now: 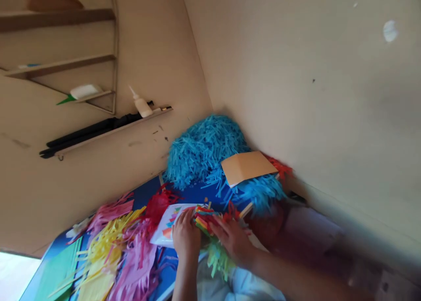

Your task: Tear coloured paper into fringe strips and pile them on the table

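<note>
My left hand [187, 233] rests on a white sheet [160, 231] with coloured shapes on it, its fingers bent and close together over the paper. Beside it, my right hand [234, 241] is closed over a bunch of multicoloured paper strips [204, 220], in red, yellow, green and blue. The right fingertips are partly lost among the strips. Light green fringed paper [219, 261] hangs below the right hand, over my lap. Red fringed paper [161, 206] lies to the left, just past the white sheet.
Pink [140, 261] and yellow fringed paper [105, 248] and green sheets [59, 266] cover the blue table [143, 198] at left. A blue fringed object [207, 147] stands in the corner, an orange card [248, 166] near it. A wall ledge [115, 133] holds a white bottle [142, 105].
</note>
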{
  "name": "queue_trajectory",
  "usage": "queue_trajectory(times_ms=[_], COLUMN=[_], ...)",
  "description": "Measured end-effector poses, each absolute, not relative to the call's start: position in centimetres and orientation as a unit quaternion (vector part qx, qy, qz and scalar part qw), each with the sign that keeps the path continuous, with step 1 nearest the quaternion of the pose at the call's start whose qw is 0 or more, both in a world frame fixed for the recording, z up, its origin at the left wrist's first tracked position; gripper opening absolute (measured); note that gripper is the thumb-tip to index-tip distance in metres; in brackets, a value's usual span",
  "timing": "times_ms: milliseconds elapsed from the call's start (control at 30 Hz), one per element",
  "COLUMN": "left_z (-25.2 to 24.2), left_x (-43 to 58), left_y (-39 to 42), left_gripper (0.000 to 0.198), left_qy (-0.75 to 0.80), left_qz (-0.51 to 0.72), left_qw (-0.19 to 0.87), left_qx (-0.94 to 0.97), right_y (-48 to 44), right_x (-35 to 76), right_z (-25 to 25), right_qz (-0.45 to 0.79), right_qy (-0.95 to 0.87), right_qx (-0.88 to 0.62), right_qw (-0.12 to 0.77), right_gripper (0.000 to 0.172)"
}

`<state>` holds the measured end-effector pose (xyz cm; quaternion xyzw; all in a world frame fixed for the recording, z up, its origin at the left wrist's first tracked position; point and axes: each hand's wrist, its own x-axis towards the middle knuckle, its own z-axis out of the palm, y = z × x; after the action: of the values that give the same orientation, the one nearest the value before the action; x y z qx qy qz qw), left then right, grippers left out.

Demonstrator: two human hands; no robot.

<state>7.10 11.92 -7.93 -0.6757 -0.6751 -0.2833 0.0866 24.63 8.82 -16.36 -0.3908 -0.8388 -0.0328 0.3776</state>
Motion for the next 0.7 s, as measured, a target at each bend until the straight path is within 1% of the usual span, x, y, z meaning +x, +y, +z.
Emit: queue_trajectory(times_ms=[100, 200, 267, 333, 400, 467, 567, 633, 700], left_z=[-8.3, -8.9, -9.3, -9.7, -10.0, -10.0, -9.9, -9.9, -10.2], left_x=[7.1, 7.4, 7.8, 8.3, 8.7, 8.8, 8.7, 8.9, 9.3], left_y=[12.1, 11.9, 11.7, 11.6, 11.5, 11.5, 11.4, 11.3, 11.0], left_gripper=[0.037, 0.038, 0.038, 0.038, 0.037, 0.036, 0.036, 0.037, 0.037], left_qy=[-0.661, -0.648, -0.640, -0.629, -0.612, -0.598, -0.588, -0.590, -0.596], left_qz=[-0.271, -0.258, -0.248, -0.238, -0.226, -0.217, -0.205, -0.190, -0.173], left_qw=[0.092, 0.106, 0.120, 0.132, 0.140, 0.144, 0.162, 0.173, 0.173], left_qx=[-0.694, -0.709, -0.717, -0.729, -0.745, -0.758, -0.766, -0.765, -0.765], right_y=[9.0, 9.0, 9.1, 9.3, 9.7, 10.2, 10.6, 10.7, 10.7], right_x=[26.1, 26.2, 25.5, 24.5, 23.6, 23.1, 22.7, 22.7, 23.3], right_z=[-16.7, -16.4, -15.3, -13.4, -11.0, -9.1, -8.3, -8.8, -9.6], right_qz=[-0.065, -0.084, -0.075, -0.056, -0.044, -0.039, -0.025, 0.002, 0.030], right_qy=[-0.850, -0.876, -0.887, -0.882, -0.860, -0.848, -0.862, -0.855, -0.845], right_qx=[-0.392, -0.369, -0.376, -0.421, -0.476, -0.501, -0.473, -0.477, -0.489], right_qw=[0.345, 0.300, 0.256, 0.206, 0.176, 0.171, 0.183, 0.203, 0.215], right_gripper=[0.048, 0.038, 0.033, 0.031, 0.032, 0.030, 0.026, 0.029, 0.038])
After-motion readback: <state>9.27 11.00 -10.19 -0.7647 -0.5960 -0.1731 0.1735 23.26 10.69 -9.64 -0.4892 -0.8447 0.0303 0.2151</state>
